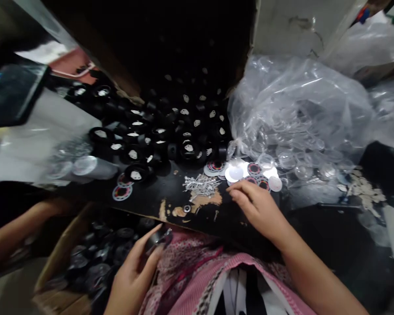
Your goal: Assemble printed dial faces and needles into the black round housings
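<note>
My left hand point(134, 271) is closed around a small black round housing point(156, 238), above the box by my lap. Something shiny shows at the housing's right edge, too blurred to make out. Over the dark table, my right hand point(259, 208) has its fingers stretched to the left with nothing visible in them. Its fingertips are beside the printed dial discs point(252, 169) and a shiny round disc point(235, 173). To the left of those fingers is a pile of small silver screw-like pins point(202, 186). Two more patterned discs point(122, 192) rest on the table's left side.
Many black round housings point(187, 148) with white tags spill from a dark opening behind. A plastic bag point(302, 105) of clear discs stands right, near pale flat pieces point(366, 190). A cardboard box point(54, 249) of dark parts is lower left. Another person's arm point(22, 225) reaches in there.
</note>
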A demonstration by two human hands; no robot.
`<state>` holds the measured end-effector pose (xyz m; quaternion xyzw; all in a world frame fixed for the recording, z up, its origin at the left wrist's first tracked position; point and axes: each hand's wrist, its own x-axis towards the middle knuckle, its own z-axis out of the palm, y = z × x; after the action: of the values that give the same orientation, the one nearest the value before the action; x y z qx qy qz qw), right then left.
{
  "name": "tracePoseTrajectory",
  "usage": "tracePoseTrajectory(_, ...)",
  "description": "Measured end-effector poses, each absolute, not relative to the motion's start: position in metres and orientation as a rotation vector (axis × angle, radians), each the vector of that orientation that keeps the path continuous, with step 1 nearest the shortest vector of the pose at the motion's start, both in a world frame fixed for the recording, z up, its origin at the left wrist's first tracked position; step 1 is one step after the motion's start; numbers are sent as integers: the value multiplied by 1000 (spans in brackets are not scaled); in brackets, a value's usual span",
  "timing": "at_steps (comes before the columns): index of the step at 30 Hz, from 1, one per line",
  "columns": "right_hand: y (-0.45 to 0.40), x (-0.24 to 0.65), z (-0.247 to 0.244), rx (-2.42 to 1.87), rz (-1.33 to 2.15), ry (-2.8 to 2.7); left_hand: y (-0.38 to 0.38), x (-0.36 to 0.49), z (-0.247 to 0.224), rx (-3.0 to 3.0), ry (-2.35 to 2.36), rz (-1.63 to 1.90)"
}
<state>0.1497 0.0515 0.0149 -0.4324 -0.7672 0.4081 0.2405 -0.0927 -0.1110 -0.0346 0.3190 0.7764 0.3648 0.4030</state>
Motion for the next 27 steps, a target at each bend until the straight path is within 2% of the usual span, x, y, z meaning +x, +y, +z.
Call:
tracePoseTrajectory(3,52,138,17,-1162,1152,-2206,-116,-126,-38,1346,2315,869)
tracePoseTrajectory(7,47,127,25,-1052,1215,-2361,-48,-150,-40,1801,2385,990)
tracePoseTrajectory(12,41,140,21,-1187,1249,-2262,13,-172,-44,1869,2377,959)
tracePoseTrajectory(15,38,139,17,-1225,1351,-2148,-1,-154,-36,1835,2321,1050)
tracePoseTrajectory(18,37,127,17,-1247,1508,-1989,-29,-110,-26,1858,1921,1113)
tracePoseTrajectory(21,38,120,15,-1250,1600,-1898,-48,-67,-26,1600,1565,1055)
tracePoseTrajectory(25,41,135,11,-1245,1687,-1786,-45,-37,-34,712,1282,1048)
tracePoseTrajectory(27,45,151,11,-1298,1581,-1856,-37,-31,-34,410,1140,1029)
